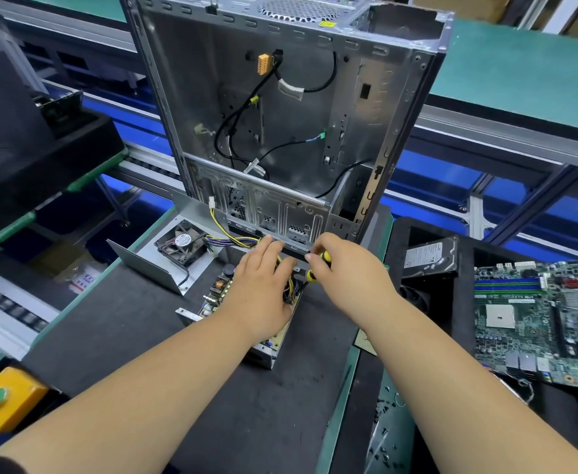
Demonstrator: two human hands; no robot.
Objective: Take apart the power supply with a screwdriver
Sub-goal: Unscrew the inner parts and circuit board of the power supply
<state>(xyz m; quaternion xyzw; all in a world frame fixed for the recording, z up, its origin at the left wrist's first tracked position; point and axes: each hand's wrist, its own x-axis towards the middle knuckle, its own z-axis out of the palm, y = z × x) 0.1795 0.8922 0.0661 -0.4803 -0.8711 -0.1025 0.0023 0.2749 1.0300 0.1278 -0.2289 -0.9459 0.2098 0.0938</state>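
One bare grey metal computer case [280,107] stands upright beyond both hands. Under the left hand [262,289], pressing flat with straight fingers, lies one opened power supply [224,295]. The right hand [345,271] grips one yellow-and-black screwdriver [316,268] beside it.

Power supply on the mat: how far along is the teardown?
Done: the cover with its fan lies off to the side, and the power supply sits open with its board exposed. In hand: the left hand rests on the wires while the right hand holds the screwdriver pointed into it. Left: the board is not yet out of its housing.
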